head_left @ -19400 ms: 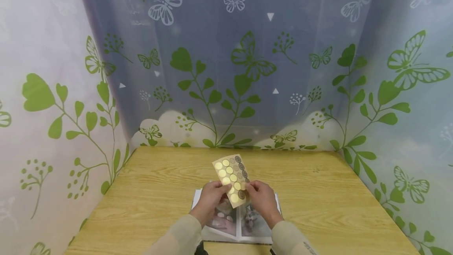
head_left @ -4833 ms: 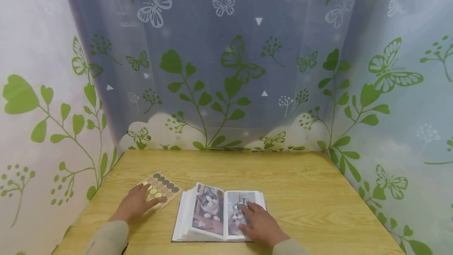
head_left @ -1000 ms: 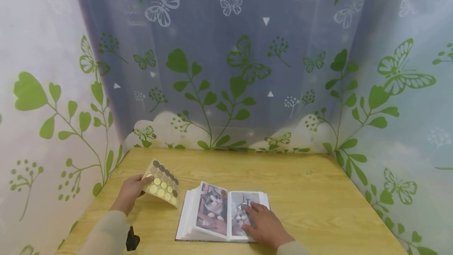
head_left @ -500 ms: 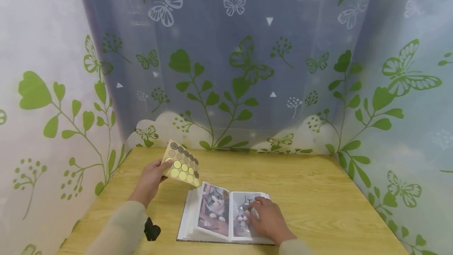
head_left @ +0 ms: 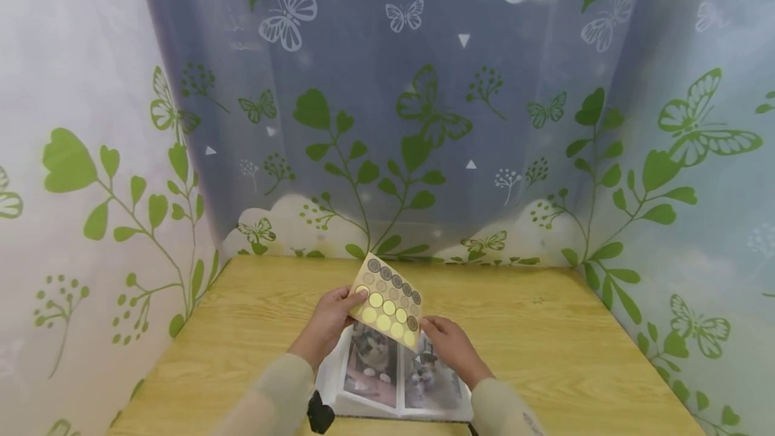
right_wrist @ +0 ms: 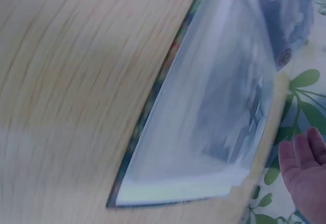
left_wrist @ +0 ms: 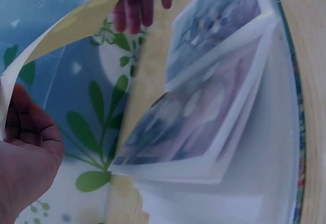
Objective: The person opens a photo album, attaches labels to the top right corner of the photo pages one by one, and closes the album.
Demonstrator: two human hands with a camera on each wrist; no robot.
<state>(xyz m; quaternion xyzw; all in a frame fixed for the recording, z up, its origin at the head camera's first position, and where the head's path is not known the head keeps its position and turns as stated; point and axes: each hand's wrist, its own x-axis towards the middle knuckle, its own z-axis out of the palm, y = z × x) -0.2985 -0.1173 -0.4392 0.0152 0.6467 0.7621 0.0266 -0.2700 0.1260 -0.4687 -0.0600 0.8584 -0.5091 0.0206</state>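
Note:
My left hand (head_left: 329, 321) pinches the left edge of a sticker sheet (head_left: 393, 293), thumb on the front, fingers curled behind. The sheet carries rows of round stickers in dark, tan and shiny gold. It is tilted above an open photo album (head_left: 335, 380). My right hand (head_left: 455, 350) is at the sheet's lower right edge; its fingers (right_wrist: 304, 155) look straight in the right wrist view. Cat photos fill both album pages, and the sheet covers their upper part in the head view. A round brown sticker (right_wrist: 285, 57) sits on the left page's photo.
The album lies on a wood-grain table (head_left: 533, 342) near its front edge. A black heart-shaped piece (head_left: 319, 413) shows by the left sleeve. Behind and at both sides hangs a curtain (head_left: 339, 140) printed with leaves and butterflies.
My left hand has lifted the sticker sheet off the table at left and carried it right, over the album. My right hand has left the right page and come up to the sheet's edge.

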